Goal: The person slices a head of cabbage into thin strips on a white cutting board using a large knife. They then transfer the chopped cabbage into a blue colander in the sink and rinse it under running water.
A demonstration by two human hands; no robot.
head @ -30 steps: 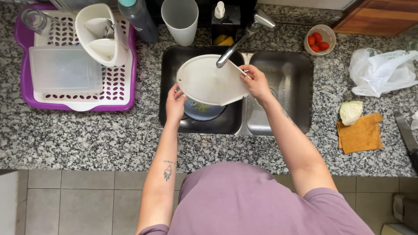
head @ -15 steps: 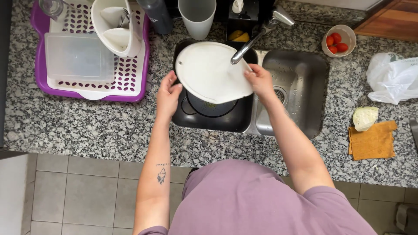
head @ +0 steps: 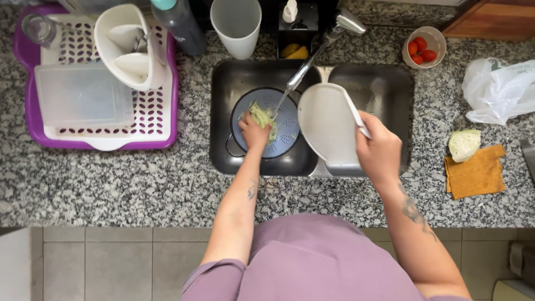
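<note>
Head view. Shredded cabbage (head: 262, 117) already in blue colander (head: 287, 125), left basin of sink (head: 223, 111); rinsing judged under way, draining left.

Left hand (head: 254, 135) fingers curled into shreds. Right hand (head: 379, 150) clamped on emptied white cutting board (head: 326, 125), 3 o'clock of colander.

Bowl (head: 432, 34) at 1 o'clock: tomatoes (head: 421, 49).

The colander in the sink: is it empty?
No, the colander holds pale green shredded vegetable, and the left hand rests on it.
</note>
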